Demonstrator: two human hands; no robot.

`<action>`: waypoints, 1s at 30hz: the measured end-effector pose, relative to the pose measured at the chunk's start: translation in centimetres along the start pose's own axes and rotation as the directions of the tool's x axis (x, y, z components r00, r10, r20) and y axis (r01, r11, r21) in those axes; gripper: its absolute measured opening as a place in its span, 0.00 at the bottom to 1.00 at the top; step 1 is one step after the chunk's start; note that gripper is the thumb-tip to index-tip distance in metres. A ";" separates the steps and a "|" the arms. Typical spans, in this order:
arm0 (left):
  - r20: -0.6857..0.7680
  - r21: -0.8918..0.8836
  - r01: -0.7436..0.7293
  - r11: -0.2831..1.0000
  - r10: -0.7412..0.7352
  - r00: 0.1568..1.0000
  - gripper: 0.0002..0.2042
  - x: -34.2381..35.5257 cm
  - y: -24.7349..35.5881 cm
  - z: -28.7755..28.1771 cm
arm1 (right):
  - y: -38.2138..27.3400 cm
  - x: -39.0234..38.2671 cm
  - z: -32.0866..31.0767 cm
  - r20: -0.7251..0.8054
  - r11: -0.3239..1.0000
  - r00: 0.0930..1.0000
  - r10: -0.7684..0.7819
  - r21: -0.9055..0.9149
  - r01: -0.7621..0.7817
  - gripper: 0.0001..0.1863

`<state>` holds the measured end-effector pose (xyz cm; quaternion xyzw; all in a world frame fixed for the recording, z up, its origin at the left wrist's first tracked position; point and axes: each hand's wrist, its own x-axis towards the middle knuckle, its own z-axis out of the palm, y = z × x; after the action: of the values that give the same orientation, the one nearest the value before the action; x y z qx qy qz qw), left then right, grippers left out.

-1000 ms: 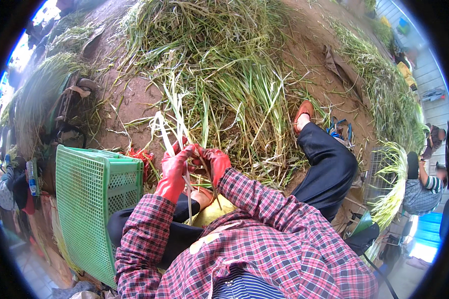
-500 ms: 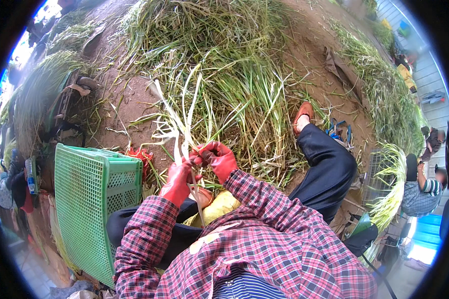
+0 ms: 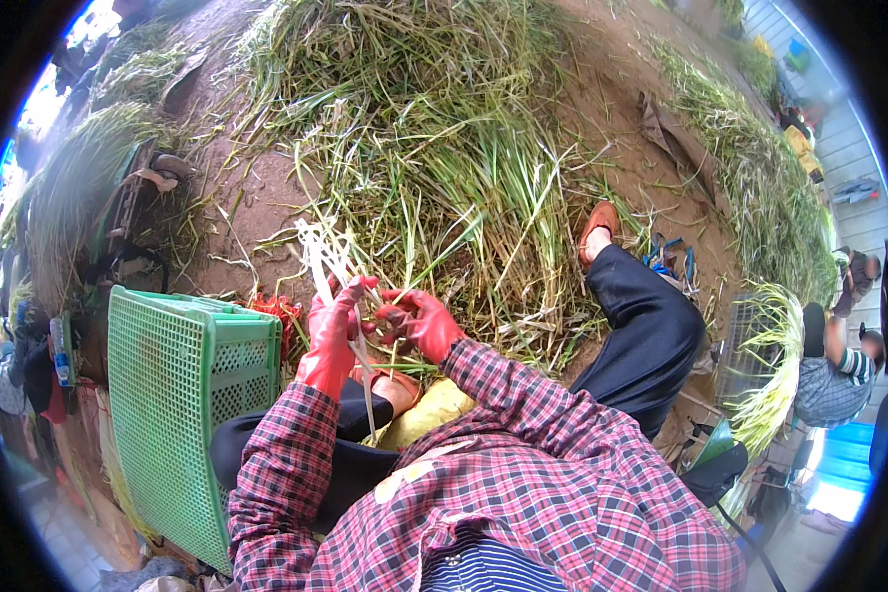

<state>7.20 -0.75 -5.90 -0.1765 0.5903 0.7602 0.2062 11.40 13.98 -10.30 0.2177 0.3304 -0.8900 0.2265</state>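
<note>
My left hand [image 3: 331, 335], in a red rubber glove, grips a small bundle of pale leafy stalks [image 3: 328, 255] whose tops fan upward over the plant heap and whose thin ends hang below the glove. Just right of it, my right hand [image 3: 422, 324], gloved the same way, has its fingers curled near the stalks; I cannot make out what they hold. A yellow sack [image 3: 414, 419] lies beneath both hands, beside my bent legs. Cut green stems and leaves [image 3: 414, 178] are heaped in front of me.
A green plastic crate [image 3: 158, 414] stands at my left, near red strings [image 3: 276, 316]. My sandalled foot [image 3: 597, 232] rests beside blue straps [image 3: 666, 257]. Seated people [image 3: 834, 385] are at the right, among more plant piles [image 3: 760, 187]. Others are blurred at the far left.
Since half a second ago, my left hand has moved up and left, and the stalk tops have dropped lower. My right hand has shifted slightly down and left, its fingers repositioned.
</note>
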 end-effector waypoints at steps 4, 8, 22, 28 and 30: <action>0.069 -0.054 0.101 0.993 -0.098 0.993 0.17 0.2 0.1 -0.1 | -0.6 1.4 1.3 0.097 0.930 0.979 0.177 -0.341 -0.134 0.24; 0.018 -0.126 -0.026 0.992 0.028 0.999 0.13 0.1 0.6 -0.1 | 0.2 2.2 3.6 -0.068 0.984 0.994 0.084 -0.151 -0.093 0.16; -0.299 -0.256 -0.553 0.793 0.479 0.825 0.20 2.2 6.8 -6.4 | 2.4 2.9 -7.1 -0.196 0.919 0.938 -0.287 -0.332 0.212 0.10; -0.294 -0.375 -0.580 0.723 0.500 0.814 0.20 1.6 10.5 -10.4 | 0.5 -0.3 -18.1 -0.577 -0.454 0.816 0.035 -0.737 -0.501 0.17; -0.312 -0.380 -0.542 0.750 0.447 0.838 0.20 1.4 10.7 -10.4 | -0.5 -0.9 -18.5 -0.548 -0.440 0.835 0.050 -0.763 -0.474 0.18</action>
<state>0.63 -13.06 -0.30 -0.1324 0.4396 0.8814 -0.1112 16.28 27.28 -22.29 0.1292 0.8635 -0.1027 0.4765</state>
